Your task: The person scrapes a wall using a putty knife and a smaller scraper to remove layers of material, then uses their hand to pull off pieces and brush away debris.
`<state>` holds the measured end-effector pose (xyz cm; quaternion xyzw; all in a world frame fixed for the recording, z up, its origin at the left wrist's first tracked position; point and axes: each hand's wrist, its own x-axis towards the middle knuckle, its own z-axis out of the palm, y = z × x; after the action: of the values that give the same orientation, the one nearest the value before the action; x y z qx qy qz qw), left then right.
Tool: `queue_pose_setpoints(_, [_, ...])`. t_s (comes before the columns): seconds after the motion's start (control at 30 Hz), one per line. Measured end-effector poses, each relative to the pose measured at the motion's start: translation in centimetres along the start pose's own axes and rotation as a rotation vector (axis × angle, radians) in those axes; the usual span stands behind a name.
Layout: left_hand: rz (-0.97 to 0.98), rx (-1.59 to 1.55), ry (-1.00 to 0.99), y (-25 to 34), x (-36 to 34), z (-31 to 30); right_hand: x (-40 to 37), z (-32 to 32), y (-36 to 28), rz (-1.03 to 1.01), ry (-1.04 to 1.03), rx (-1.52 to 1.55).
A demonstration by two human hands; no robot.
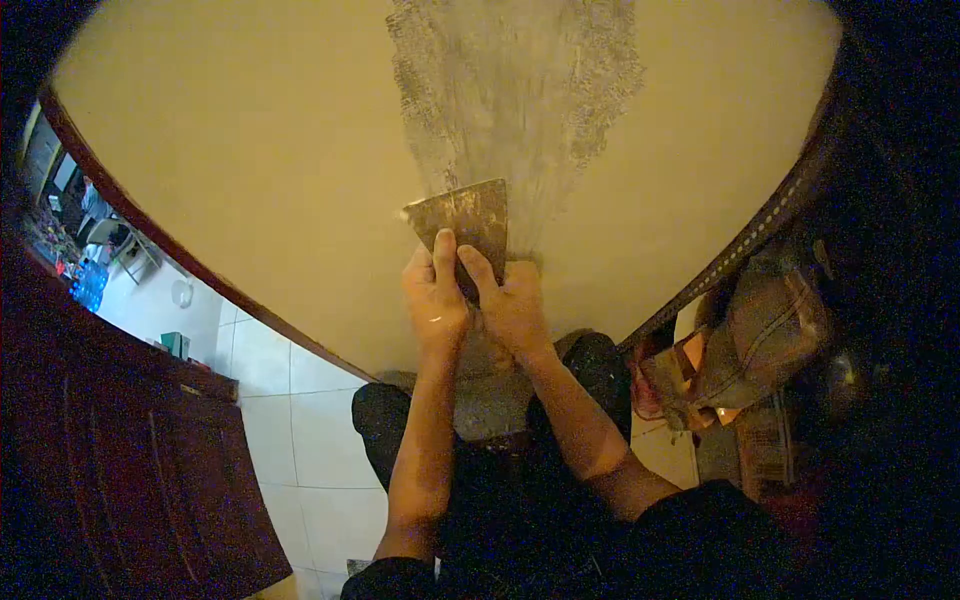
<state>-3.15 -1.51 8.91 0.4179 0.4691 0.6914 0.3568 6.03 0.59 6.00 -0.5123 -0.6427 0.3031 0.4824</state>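
Both my hands are closed round one flat metal scraper [465, 215], whose wide edge points up against a yellowish wall [270, 150]. My left hand [436, 295] grips it from the left, with a finger stretched along the blade. On the other side, my right hand [508, 305] holds it with a finger on the blade too. The handle is mostly hidden by my hands. Above the blade runs a rough grey patch [515, 90], where the yellow surface is absent.
A dark wooden door [150, 450] stands at the left, beside a white tiled floor [290, 440]. Through the opening are a chair [135, 250] and a blue water bottle [90, 285]. Bags [760, 330] lie at the right. My knees are close to the wall.
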Motion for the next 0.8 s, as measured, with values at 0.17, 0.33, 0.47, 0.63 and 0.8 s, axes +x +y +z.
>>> queue_pose_setpoints(0.17, [0.118,0.302,0.064,-2.2,-0.7,-0.3,-1.8,0.1,-0.5,-0.112,0.193,0.005])
queue_pose_setpoints(0.33, [0.06,0.061,0.02,1.4,0.4,0.2,0.2,-1.0,-3.2,-0.092,0.063,0.05])
queue_pose_setpoints(0.47, [0.155,0.159,0.034,-0.3,0.5,-0.3,-0.6,-1.3,-3.7,0.06,-0.079,0.04])
queue_pose_setpoints(0.63, [0.093,0.165,0.109,-1.0,1.1,-0.2,-0.6,-0.8,-3.1,0.075,-0.056,0.114])
queue_pose_setpoints(0.8, [0.191,0.187,0.103,4.1,1.4,0.1,1.1,-1.5,-6.0,0.179,-0.118,0.046])
